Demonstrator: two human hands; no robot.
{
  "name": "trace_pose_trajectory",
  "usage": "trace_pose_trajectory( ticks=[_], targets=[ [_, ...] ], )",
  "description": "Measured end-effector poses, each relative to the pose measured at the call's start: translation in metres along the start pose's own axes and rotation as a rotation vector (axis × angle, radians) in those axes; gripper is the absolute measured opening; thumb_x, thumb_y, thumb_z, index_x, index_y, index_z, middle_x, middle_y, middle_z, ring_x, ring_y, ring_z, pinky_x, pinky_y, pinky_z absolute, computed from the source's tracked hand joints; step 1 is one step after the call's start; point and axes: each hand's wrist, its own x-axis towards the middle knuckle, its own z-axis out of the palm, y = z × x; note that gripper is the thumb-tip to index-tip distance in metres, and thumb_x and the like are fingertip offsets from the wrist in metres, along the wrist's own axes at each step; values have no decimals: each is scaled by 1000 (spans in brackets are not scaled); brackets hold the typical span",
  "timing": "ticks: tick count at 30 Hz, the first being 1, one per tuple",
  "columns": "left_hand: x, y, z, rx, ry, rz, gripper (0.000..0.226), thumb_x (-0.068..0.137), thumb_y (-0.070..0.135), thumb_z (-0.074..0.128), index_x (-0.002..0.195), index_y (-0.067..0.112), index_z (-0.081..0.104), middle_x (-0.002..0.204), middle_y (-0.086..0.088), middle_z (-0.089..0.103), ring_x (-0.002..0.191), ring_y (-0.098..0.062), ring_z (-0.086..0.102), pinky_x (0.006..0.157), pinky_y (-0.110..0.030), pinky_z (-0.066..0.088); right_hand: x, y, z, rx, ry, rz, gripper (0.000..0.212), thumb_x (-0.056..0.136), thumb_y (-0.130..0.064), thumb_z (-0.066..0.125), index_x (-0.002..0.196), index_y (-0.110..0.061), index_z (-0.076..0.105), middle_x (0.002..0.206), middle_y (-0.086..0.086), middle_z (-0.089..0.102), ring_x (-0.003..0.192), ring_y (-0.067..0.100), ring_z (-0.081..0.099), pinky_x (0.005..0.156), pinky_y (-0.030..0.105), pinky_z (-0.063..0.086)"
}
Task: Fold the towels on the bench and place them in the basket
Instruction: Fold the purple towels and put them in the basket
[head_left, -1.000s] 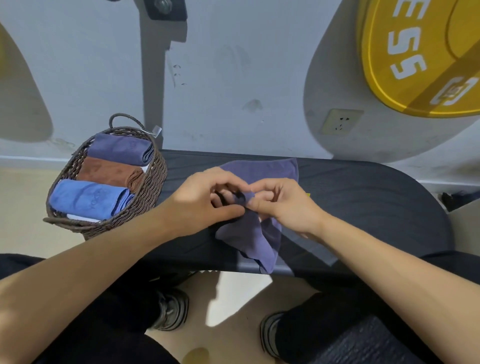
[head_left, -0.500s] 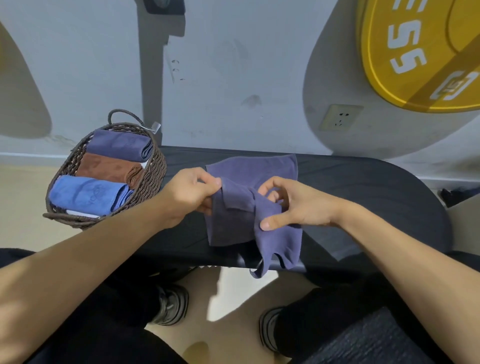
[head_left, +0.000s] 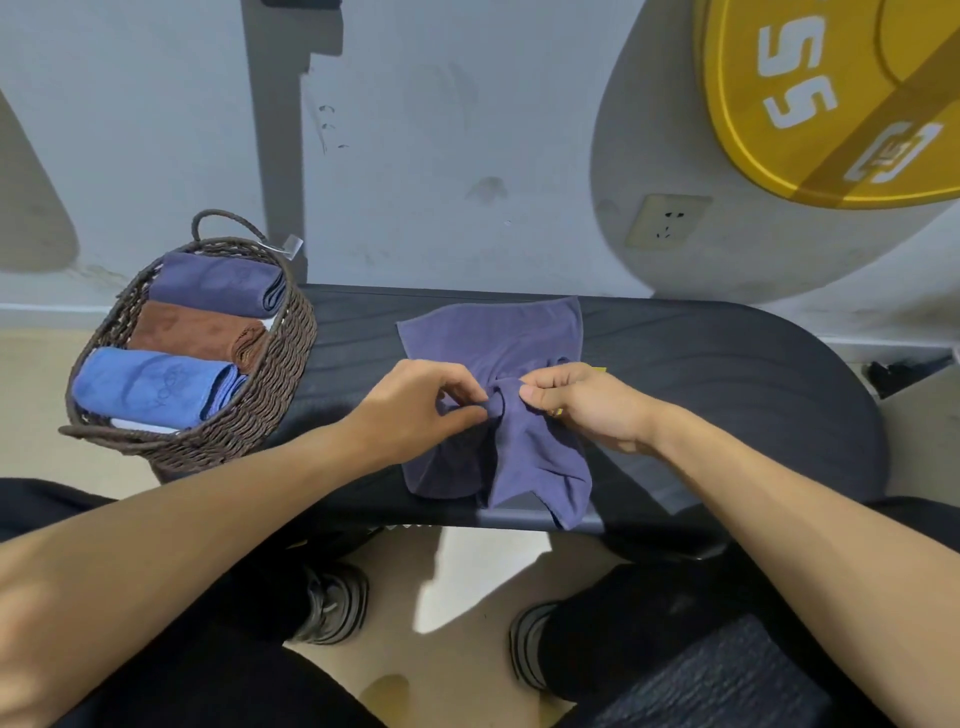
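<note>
Since half a second ago both hands have closed inward: left hand (head_left: 415, 410) and right hand (head_left: 576, 405) pinch the purple towel (head_left: 498, 338) mid-bench (head_left: 727, 374), basket (head_left: 291, 353) at 9 o'clock; fold restarting, likely.

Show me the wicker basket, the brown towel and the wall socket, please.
wicker basket (head_left: 291, 358), head view, right woven wall.
brown towel (head_left: 192, 331), head view, top of the roll.
wall socket (head_left: 667, 222), head view, middle of the plate.

Black bench (head_left: 727, 374) w/ purple towel (head_left: 498, 338), wicker basket (head_left: 280, 374)
</note>
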Motion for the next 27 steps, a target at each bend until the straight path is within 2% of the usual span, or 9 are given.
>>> trace_pose_trajectory(
  ticks=[4,7,9,13,17,19,22,24,27],
  targets=[
    [7,9,-5,-145,-22,-93,5,89,12,70,86,15,69,78,4,72,73,-7,67,74,-29,56,-2,-3,1,78,91,37,17,100,-15,52,100,-2,63,94,12,58,88,24,50,84,38,40],
    [11,19,-9,-281,-25,-180,8,91,9,67,84,13,65,74,-4,70,66,-13,63,68,-29,51,-10,-9,16,-278,388,-228,27,86,-41,71,98,-19,62,92,-4,65,82,6,58,80,22,47],
    [13,28,-12,-291,-22,-168,8,91,10,67,83,13,65,70,-4,67,61,-13,58,63,-27,48,-18,-14,26,-488,431,-437,39,73,-49,80,96,-28,58,92,-8,61,85,4,57,74,14,43],
    [17,39,-24,-396,-84,-174,12,96,10,60,85,11,62,54,7,56,50,-5,48,50,-15,39,-21,-18,36,-629,473,-524,26,77,-32,81,80,-26,56,88,-5,54,88,10,48,74,16,35],
    [17,36,-33,-363,-152,-210,28,103,24,46,86,3,55,62,6,47,61,-9,40,57,-20,33,-27,-24,27,-518,256,-375,21,88,-16,63,70,-11,53,67,-1,55,64,14,50,61,29,40],
    [16,37,-38,-326,-257,-265,38,101,39,46,84,6,57,66,7,53,64,-9,45,60,-19,37,-29,-26,20,-500,159,-280,21,87,-10,57,69,-6,47,60,-3,45,54,7,40,53,24,33],
    [16,39,-50,-73,-533,-275,53,86,64,51,68,14,55,64,7,53,59,-7,47,57,-21,38,-34,-26,11,-415,-30,-81,20,88,-5,54,74,6,45,67,6,38,57,10,40,55,17,41],
    [14,37,-56,9,-588,-245,51,90,57,55,64,13,48,61,5,44,58,-9,39,56,-26,33,-36,-22,6,-305,-140,12,16,86,-1,52,76,11,47,73,11,35,67,19,37,60,19,47],
    [5,36,-56,-265,-552,-233,38,100,34,49,72,9,55,62,9,55,57,-4,47,58,-18,40,-40,-17,4,-14,-174,89,9,79,-6,49,71,-1,50,72,10,42,67,17,42,66,23,48]
  ],
)
